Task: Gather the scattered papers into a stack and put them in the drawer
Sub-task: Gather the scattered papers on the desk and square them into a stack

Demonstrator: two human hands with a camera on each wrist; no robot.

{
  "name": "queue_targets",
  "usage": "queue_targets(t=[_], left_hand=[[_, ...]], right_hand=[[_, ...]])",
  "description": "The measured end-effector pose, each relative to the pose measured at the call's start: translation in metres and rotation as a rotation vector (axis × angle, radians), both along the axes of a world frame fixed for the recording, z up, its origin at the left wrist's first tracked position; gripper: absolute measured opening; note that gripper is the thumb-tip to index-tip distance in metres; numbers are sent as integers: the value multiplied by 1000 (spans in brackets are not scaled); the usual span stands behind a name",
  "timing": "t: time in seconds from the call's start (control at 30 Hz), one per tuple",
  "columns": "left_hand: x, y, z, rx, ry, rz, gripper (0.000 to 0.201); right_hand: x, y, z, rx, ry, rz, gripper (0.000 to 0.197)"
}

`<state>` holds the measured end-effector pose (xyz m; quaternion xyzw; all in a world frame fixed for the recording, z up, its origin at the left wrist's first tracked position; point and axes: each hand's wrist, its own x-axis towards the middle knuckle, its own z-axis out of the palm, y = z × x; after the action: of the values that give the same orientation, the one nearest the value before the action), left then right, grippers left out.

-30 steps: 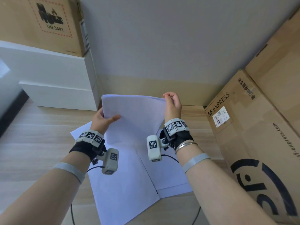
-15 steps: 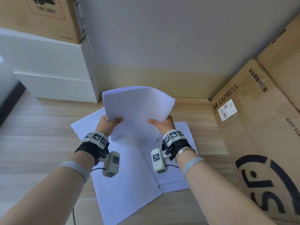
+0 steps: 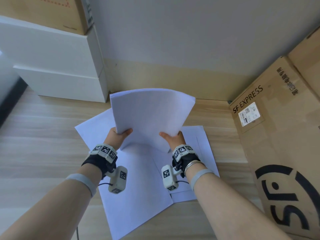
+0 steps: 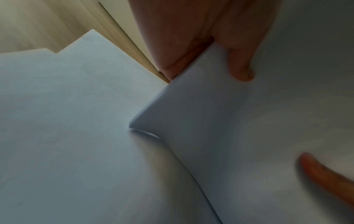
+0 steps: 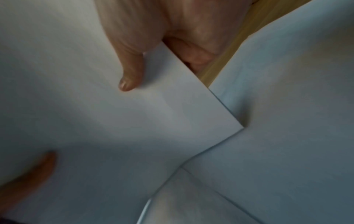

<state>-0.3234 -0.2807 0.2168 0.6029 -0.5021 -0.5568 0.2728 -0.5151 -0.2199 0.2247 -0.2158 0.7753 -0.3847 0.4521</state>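
Note:
A thin stack of white papers (image 3: 150, 116) stands upright above the wooden floor, its top edge bowed. My left hand (image 3: 119, 135) pinches its left side, thumb in front; my right hand (image 3: 170, 136) pinches the right side the same way. In the left wrist view my thumb (image 4: 241, 65) presses the held papers (image 4: 249, 121), whose lower corner touches a sheet below. In the right wrist view my thumb (image 5: 130, 75) lies on the held papers (image 5: 95, 113). Several loose white sheets (image 3: 138, 193) lie overlapping on the floor beneath. The white drawer unit (image 3: 65, 82) stands at the back left, drawer fronts closed.
A large SF EXPRESS cardboard box (image 3: 277, 139) stands close on the right, another box (image 3: 308, 54) behind it. A cardboard box (image 3: 52, 11) sits on top of the drawer unit. A grey wall (image 3: 181, 35) with a beige skirting closes the far side.
My right hand moved from the stack's upper right corner down to its lower right side. The stack's top edge bowed, and the view tilted a little downward.

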Motion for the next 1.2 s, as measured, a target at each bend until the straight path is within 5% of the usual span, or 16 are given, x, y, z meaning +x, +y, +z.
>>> queue_targets(t=[0.13,0.4,0.5,0.73,0.87,1.0,1.2], left_hand=[[-1,-6,10,5,-3,-32,31],[39,4,-13,233,133,105,54],[58,10,-28,239,56,141,51],[102,24,-42,219,-164,222,38],[122,33,-49,233,-216,215,39],[134,40,-56,254,-209,209,40],[142,46,-67,288,-201,222,42]], right_hand=[[-3,-13,13,-103,95,82,35],[13,-21,15,50,180,423,13],[30,-21,2,39,212,503,39],[51,-8,-32,209,374,607,35],[55,7,-43,347,551,788,52],[62,18,-50,382,632,790,75],[72,21,-58,391,675,766,84]])
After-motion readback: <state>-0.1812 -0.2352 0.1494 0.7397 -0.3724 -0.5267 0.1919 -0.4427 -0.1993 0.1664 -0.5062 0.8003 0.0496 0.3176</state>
